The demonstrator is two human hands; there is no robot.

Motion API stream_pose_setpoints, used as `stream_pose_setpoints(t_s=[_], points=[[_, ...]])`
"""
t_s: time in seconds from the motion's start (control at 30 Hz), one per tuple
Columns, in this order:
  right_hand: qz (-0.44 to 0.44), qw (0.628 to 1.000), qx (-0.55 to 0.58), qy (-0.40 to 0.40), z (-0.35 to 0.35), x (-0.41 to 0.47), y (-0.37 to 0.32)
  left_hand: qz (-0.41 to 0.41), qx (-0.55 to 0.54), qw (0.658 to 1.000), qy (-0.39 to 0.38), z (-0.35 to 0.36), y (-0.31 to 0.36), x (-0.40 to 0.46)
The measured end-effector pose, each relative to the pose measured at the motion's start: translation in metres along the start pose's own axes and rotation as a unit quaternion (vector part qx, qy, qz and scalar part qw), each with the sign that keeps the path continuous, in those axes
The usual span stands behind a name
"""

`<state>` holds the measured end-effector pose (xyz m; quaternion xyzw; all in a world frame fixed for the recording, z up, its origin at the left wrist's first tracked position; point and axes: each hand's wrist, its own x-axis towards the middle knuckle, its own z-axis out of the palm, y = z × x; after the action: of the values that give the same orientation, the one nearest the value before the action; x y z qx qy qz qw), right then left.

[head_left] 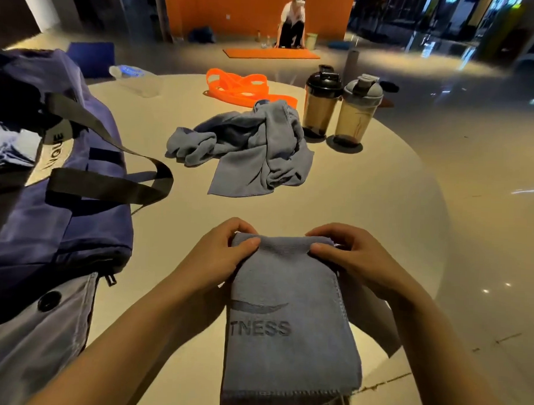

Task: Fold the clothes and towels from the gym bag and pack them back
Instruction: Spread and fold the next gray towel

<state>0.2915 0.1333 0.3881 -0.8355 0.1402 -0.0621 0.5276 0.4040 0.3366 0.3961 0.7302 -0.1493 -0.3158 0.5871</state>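
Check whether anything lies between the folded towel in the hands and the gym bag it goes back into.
Nothing visible does. Both hands, left and right, pinch the folded towel; bare table separates it from the gym bag at left.

Head view, close, forward-down over table (365, 205); edges warped.

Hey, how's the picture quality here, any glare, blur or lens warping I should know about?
Head view: dim, warm light; the wide lens bows the table edge; bright glare streaks the glossy floor at upper right; the far person is soft and low in detail; the folded towel and both hands, left and right, look sharp, lettering readable.
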Motion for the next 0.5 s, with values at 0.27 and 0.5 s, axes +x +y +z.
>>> stream_pose_setpoints(t_s=[0.27,0.5], points=[[-0.018,0.922,-0.354,0.154,0.023,0.018,0.006,0.283,0.456,0.843,-0.035,0.009,-0.002,-0.019],[-0.107,0.936,-0.299,0.153,0.044,-0.022,0.002,0.21,0.555,0.802,-0.075,0.017,-0.034,-0.025]])
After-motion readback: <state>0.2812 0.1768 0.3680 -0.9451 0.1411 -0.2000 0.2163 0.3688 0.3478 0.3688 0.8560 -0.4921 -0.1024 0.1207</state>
